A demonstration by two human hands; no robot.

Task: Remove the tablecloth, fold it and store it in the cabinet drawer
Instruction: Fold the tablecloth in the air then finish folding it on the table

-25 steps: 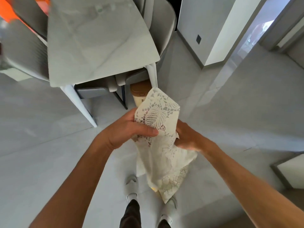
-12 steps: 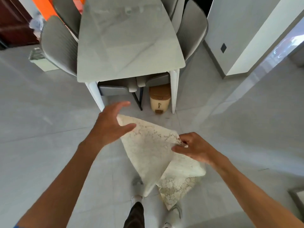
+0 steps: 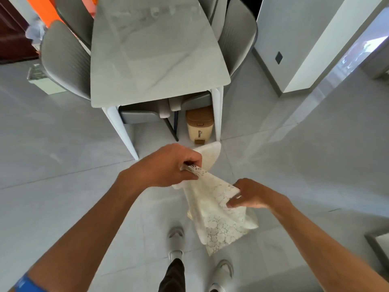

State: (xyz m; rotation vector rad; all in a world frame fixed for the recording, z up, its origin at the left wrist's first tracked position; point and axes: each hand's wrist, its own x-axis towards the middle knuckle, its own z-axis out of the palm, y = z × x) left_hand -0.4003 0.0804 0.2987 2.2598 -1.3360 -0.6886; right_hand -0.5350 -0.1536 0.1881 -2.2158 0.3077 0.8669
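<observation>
The cream lace tablecloth (image 3: pixel 212 209) hangs folded in front of me, above the floor. My left hand (image 3: pixel 168 165) is clenched on a lace corner at the cloth's top, with a rounded flap sticking out past its knuckles. My right hand (image 3: pixel 250 196) pinches the cloth's right edge, lower and nearer to me. The loose end dangles down toward my shoes (image 3: pixel 175 234). The marble table (image 3: pixel 151 53) ahead carries no cloth. No cabinet drawer shows in the head view.
Grey chairs (image 3: pixel 65 57) stand around the table, two pushed in under its near end. A beige pedal bin (image 3: pixel 199 127) sits by the table's right leg. A white wall corner (image 3: pixel 294 45) rises at right, and a frame edge (image 3: pixel 376 243) shows at lower right.
My left hand went from an open palm on the cloth to a fist on its corner. My right hand shifted right and down along the edge. The cloth now hangs narrower.
</observation>
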